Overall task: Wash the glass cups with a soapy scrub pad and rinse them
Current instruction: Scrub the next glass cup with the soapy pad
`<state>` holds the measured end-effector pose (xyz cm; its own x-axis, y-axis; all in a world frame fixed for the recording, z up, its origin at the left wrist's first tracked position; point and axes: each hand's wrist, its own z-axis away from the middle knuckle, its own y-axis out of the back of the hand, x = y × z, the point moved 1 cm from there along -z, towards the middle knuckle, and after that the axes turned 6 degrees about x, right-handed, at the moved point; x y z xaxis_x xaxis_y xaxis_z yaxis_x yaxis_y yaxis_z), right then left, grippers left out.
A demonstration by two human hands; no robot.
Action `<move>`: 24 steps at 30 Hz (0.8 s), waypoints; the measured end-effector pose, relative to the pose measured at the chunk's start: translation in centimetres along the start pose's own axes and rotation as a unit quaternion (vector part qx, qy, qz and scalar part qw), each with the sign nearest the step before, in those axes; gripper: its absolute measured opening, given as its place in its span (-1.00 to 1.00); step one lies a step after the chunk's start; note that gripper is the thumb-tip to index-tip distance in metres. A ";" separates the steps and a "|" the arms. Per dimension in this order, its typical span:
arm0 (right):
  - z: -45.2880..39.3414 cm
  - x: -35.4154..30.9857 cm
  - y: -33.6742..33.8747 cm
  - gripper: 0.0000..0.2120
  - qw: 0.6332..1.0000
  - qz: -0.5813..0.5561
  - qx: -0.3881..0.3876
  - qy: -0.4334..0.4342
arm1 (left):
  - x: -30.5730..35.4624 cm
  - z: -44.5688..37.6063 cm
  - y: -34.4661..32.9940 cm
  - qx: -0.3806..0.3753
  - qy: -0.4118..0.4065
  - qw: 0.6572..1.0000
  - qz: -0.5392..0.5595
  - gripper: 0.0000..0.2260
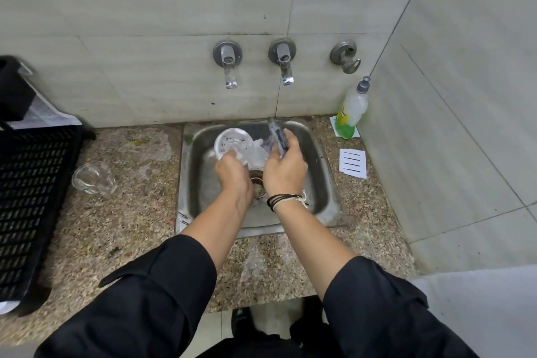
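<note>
Held a soapy glass cup [232, 145] over the sink [322, 180] in left hand [232, 173], mouth tipped up and away; gripped scrub pad [277, 136] in right hand [286, 167], just beside its right.

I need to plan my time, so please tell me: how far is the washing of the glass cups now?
Done: nothing looks finished for certain; no cup stands in the black rack.
In hand: the left hand holds a foamy glass cup over the sink, and the right hand grips the scrub pad.
Left: rinsing this cup, and likely the second cup lying on the counter; whether it is washed cannot be told.
</note>
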<state>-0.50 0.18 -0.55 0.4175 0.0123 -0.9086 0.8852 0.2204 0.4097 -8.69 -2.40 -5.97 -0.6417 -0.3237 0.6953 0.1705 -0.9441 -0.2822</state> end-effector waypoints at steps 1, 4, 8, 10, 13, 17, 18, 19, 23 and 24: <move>0.2 0.1 -0.1 -0.55 0.999 -0.004 -0.049 0.000 | 0.1 0.2 0.2 -0.003 0.001 1.000 -0.005 -0.68; -0.2 -0.8 -1.4 -0.49 0.982 -0.070 -0.163 -0.071 | -0.3 1.6 0.5 -0.081 -0.002 0.995 -0.051 -0.67; -1.8 -1.4 -2.2 -0.57 0.982 -0.016 -0.168 -0.085 | -0.7 3.0 0.6 -0.100 -0.021 0.992 -0.070 -0.79; -0.8 -0.8 -1.9 -0.72 0.989 0.001 -0.138 -0.054 | -0.4 2.1 0.7 -0.089 -0.031 0.994 -0.055 -0.58; -0.3 -0.2 -1.6 -0.82 0.995 0.011 -0.097 -0.004 | -0.1 1.4 1.0 -0.089 -0.047 0.990 -0.095 -0.47; -2.0 -0.7 -0.9 -0.81 0.997 0.043 -0.062 -0.005 | -0.8 2.7 1.2 -0.145 -0.072 0.969 -0.188 -0.60; -2.1 -0.5 -0.6 -0.82 0.997 0.053 -0.052 0.009 | -0.6 2.7 1.3 -0.152 -0.104 0.958 -0.218 -0.66; -2.1 -0.5 -0.1 -0.82 0.997 0.063 -0.042 0.031 | -0.2 2.6 1.5 -0.155 -0.154 0.942 -0.254 -0.71; -1.9 -0.5 1.2 -0.74 0.983 0.150 0.012 0.110 | 2.1 2.8 1.8 -0.176 -0.325 0.856 -0.361 -0.68; -1.4 -0.6 1.2 -0.76 0.981 0.155 0.018 0.119 | 2.3 2.8 1.8 -0.176 -0.346 0.842 -0.374 -0.70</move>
<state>0.01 1.77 0.37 0.6115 0.3013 -0.7316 0.7317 0.1365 0.6678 -7.80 -5.05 -3.05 0.1386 0.2799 0.9500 -0.3991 -0.8621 0.3122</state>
